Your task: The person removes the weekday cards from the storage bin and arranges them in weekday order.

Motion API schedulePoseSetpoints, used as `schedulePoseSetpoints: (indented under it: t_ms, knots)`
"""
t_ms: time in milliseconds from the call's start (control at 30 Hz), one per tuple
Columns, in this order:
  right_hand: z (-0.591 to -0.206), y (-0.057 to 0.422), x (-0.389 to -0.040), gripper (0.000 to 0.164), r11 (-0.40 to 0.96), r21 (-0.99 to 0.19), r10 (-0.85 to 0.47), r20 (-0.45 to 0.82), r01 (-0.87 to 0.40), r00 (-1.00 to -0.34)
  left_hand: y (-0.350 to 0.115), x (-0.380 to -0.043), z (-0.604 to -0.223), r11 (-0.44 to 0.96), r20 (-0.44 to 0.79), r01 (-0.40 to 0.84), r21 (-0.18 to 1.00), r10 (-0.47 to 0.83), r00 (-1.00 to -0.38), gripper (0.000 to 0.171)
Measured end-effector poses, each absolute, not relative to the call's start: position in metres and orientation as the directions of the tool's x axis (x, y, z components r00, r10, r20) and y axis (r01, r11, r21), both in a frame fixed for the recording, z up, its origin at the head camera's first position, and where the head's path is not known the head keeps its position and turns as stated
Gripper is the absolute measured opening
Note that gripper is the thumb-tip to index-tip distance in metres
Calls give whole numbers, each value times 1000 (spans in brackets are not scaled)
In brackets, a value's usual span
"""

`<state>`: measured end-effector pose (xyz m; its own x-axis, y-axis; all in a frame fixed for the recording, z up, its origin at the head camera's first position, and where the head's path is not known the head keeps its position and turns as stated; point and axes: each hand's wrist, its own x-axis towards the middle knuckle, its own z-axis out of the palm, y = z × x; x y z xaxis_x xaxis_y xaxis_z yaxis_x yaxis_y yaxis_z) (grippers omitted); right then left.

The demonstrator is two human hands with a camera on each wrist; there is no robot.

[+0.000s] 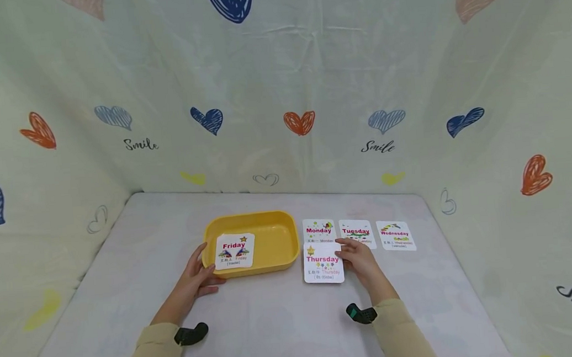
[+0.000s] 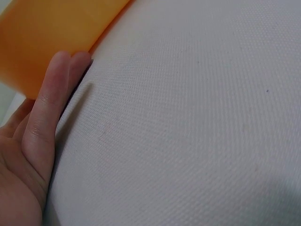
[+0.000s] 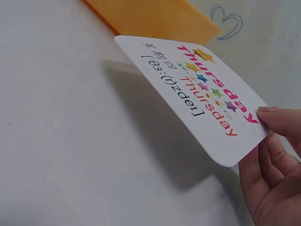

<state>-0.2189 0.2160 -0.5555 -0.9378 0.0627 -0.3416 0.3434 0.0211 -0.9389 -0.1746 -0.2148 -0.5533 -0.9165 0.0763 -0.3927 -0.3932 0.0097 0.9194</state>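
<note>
My right hand (image 1: 360,260) pinches the right edge of a white Thursday card (image 1: 323,263). In the right wrist view the thumb lies on the printed face with fingers behind, and the card (image 3: 193,94) is tilted above the table, casting a shadow. In the head view it overlaps the lower part of the Monday card (image 1: 318,230). My left hand (image 1: 192,279) touches the near-left corner of a yellow tray (image 1: 275,240). In the left wrist view straight fingers lie against the tray's outer wall (image 2: 47,33). Inside the tray's left half lies a Friday card (image 1: 234,252).
To the right of the Monday card lie a Tuesday card (image 1: 358,233) and a Wednesday card (image 1: 396,236), making a row. The white table (image 1: 272,334) meets a heart-printed curtain (image 1: 334,158) at the back and along both sides.
</note>
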Motion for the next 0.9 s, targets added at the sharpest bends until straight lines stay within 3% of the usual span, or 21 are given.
schedulePoseSetpoints:
  t_ms: [500,900]
  knots:
    - [-560,217,-219,37,63,-932,26,-356,357,-934,-215,-176,-553,-5,-402,-404,915,75,-912,75]
    - [-561,214,-219,31,357,-892,28,-286,277,-958,-215,-175,-552,-12,-400,-402,915,75,-913,76]
